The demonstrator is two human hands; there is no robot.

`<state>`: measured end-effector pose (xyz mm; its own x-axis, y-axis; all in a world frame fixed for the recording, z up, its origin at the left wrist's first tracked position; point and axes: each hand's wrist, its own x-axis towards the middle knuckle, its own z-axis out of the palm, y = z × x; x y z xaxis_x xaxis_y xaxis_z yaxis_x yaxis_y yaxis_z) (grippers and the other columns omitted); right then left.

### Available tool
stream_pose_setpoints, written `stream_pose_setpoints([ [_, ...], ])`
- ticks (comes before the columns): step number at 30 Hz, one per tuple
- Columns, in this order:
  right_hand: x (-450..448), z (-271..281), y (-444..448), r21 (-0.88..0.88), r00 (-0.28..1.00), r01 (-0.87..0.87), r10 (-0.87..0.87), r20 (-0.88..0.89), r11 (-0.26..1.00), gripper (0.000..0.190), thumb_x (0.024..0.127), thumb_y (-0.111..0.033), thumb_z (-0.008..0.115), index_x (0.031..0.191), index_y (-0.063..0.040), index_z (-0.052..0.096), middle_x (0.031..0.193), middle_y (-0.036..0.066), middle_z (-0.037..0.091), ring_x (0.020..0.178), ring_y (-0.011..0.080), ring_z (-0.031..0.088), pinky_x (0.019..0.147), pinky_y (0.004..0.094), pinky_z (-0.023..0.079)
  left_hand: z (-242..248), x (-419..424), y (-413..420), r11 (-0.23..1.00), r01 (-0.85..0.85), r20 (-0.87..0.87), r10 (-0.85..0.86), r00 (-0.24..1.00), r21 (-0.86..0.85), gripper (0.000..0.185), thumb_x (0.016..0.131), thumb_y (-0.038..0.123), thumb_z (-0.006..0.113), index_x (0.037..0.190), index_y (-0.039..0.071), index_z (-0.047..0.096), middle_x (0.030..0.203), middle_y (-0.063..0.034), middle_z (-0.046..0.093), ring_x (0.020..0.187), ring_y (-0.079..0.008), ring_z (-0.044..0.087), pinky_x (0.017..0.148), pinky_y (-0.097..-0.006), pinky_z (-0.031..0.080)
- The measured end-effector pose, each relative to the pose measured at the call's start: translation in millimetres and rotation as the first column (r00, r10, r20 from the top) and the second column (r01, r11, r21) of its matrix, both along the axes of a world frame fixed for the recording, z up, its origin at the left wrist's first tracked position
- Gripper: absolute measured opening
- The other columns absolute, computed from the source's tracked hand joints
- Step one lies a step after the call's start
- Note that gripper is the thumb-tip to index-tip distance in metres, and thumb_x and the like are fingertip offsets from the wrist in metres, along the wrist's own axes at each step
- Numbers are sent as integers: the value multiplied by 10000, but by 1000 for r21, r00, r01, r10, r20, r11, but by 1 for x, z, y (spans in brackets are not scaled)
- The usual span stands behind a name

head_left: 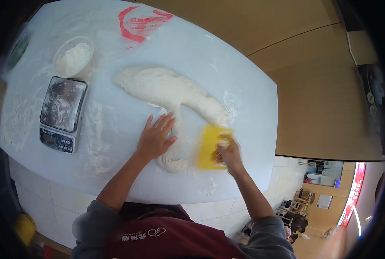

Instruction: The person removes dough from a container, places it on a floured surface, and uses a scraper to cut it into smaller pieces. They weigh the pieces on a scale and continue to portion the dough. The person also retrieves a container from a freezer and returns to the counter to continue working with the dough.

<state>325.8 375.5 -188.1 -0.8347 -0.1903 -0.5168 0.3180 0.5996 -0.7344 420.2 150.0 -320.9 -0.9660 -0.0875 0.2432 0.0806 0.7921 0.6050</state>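
A long mass of pale dough [163, 85] lies across the white work surface [111, 174]. From its middle a narrower strip of dough [178, 132] runs towards me and ends in a folded, rounded lump. My left hand [156, 137] rests flat at the left side of this strip, its fingers spread and its fingertips touching the dough. In my right hand [226, 150] is a yellow plastic dough scraper [207, 147], blurred by motion. The scraper stands right of the strip, just below the right end of the large dough mass.
Left of the dough sits a flour-dusted digital scale [63, 103]. Behind it is a clear bowl of white flour [76, 58]. A plastic sheet with red print [144, 24] lies at the far edge. Wooden panelling [318, 97] borders the table; a seated person [296, 223] is far right.
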Motion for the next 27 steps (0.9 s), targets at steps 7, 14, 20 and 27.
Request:
stream_pose_setpoints([
  [7, -54, -15, -62, 427, 322, -561, 662, -677, 709, 315, 845, 1, 589, 1149, -82, 572, 932, 77, 691, 667, 221, 660, 545, 312, 517, 4, 2, -5, 994, -13, 17, 11, 1000, 109, 555, 949, 425, 479, 1346, 38, 456, 1422, -116, 446, 1331, -280, 404, 1102, -560, 264],
  [14, -73, -44, -115, 585, -13, -580, 712, -702, 566, 442, 764, 26, 614, 1162, -156, 550, 911, 25, 696, 597, 187, 640, 421, 302, 453, 4, 1, -5, 993, -26, 10, 25, 1000, 115, 588, 924, 389, 535, 1375, 34, 406, 1406, -129, 447, 1313, -280, 419, 1093, -552, 285],
  [20, -87, -49, -135, 637, -25, -608, 790, -613, 475, 383, 797, -9, 585, 1147, -164, 559, 870, 28, 689, 572, 197, 627, 418, 317, 446, 2, 1, -7, 988, -4, 18, 1, 1000, 153, 602, 926, 394, 533, 1393, 42, 389, 1437, -126, 423, 1322, -288, 418, 1090, -567, 277],
  [27, -102, -59, -172, 678, -34, -653, 882, -470, 337, 330, 806, -26, 574, 1110, -154, 560, 685, 56, 599, 526, 259, 580, 437, 359, 441, 2, 1, -10, 986, 0, -7, 1, 1000, 166, 606, 896, 397, 585, 1356, 34, 433, 1410, -132, 449, 1295, -277, 432, 1091, -538, 285],
])
